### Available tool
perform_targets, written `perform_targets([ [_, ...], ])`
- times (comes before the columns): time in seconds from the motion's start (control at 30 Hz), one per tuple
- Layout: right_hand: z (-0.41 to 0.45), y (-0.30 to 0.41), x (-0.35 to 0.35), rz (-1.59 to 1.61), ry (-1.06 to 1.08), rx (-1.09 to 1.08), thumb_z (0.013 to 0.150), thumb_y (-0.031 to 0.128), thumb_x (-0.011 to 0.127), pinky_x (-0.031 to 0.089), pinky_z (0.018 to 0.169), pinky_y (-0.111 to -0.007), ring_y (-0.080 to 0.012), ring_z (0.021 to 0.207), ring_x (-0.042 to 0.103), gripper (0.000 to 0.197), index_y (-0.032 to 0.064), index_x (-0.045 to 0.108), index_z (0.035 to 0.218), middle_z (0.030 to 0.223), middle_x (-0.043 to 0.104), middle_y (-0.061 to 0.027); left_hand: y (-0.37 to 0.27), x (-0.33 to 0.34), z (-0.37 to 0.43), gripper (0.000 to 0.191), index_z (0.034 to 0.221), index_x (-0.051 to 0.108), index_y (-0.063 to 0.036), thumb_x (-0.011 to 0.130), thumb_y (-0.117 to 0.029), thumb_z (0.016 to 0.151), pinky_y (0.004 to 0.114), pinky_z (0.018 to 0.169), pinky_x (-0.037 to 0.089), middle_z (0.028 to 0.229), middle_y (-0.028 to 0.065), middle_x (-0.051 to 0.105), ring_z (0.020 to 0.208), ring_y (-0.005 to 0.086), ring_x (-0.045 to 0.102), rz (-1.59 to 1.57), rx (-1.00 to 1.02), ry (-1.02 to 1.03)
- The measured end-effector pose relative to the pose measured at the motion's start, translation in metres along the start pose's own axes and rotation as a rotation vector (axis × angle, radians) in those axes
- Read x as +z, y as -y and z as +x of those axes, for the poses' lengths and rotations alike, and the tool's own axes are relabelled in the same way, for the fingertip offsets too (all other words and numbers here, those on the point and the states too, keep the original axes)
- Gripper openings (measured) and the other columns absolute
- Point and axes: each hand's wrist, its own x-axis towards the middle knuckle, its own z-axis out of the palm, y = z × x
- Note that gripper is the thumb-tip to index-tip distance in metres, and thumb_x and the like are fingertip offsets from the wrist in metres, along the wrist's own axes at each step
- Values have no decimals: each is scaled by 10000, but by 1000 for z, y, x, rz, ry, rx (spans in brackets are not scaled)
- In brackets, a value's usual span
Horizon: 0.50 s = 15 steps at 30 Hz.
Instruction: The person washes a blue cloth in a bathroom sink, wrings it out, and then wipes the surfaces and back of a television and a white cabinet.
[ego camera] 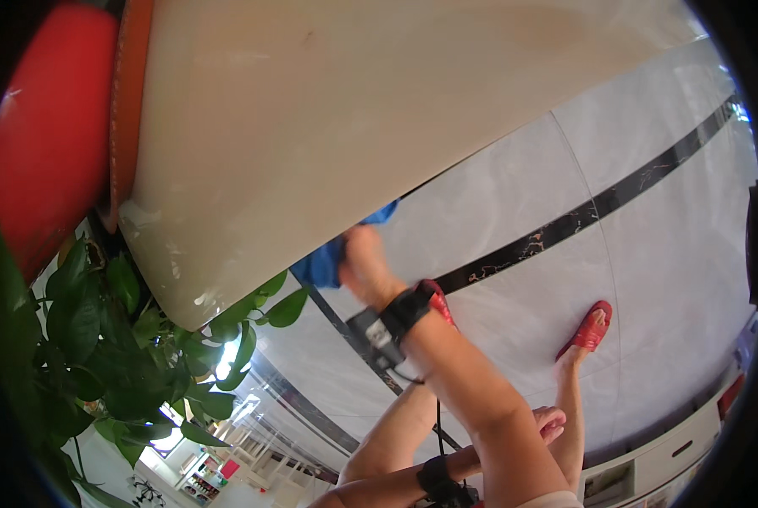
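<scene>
My right hand [366, 260], slightly blurred, is shut on a blue cloth [323, 263] at the edge of a glossy beige tabletop [303, 140]. Part of the cloth is hidden by the hand and the edge. The right forearm reaches up and left from the bottom of the view, crossing over the left one. My left hand [548, 424] shows low at the right, beyond the right forearm, near the left side of a bare leg. Its fingers look curled, and its palm is partly hidden. Both wrists wear black straps; a small dark device with a cable is on the right one.
A leafy green plant [118, 355] crowds the table's rounded corner. Beside it are a large red object [49, 127] and an orange stitched edge [128, 108]. Below lies a pale tiled floor [512, 184] with dark bands. My feet wear red slippers [587, 330]. A white drawer unit [677, 444] stands lower right.
</scene>
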Motion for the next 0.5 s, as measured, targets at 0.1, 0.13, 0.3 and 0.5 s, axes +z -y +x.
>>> perform_targets([
  [0.1,3,21,-3,-31,-1,42,942,229,499,410,1009,-434,-270,1187,501,412,-23,459,1266,1290,520,-152,7,-9,-4,239,1072,565,-71,585,-208,877,358,790,460,1027,111,602,980,248,562,-16,39,-21],
  [0.13,5,28,-4,-37,-3,37,942,229,499,410,1009,-434,-270,1187,501,412,-23,459,1266,1290,520,-152,8,-11,-4,238,1079,562,-66,577,-196,881,349,794,458,1046,113,598,997,239,555,-13,63,-19],
  [0.3,8,102,-11,-50,-69,-212,814,33,434,461,915,-429,-278,930,556,196,30,538,980,977,577,-111,18,-15,-8,234,1114,545,-39,537,-138,902,306,819,451,1140,124,576,1082,191,523,243,446,-182],
  [0.5,-15,256,-18,-329,96,-760,923,97,428,516,817,-362,-201,922,596,201,97,537,1092,1036,594,-45,-41,-33,0,146,978,518,-9,553,-77,853,371,671,479,774,157,560,745,331,585,-96,82,-51],
])
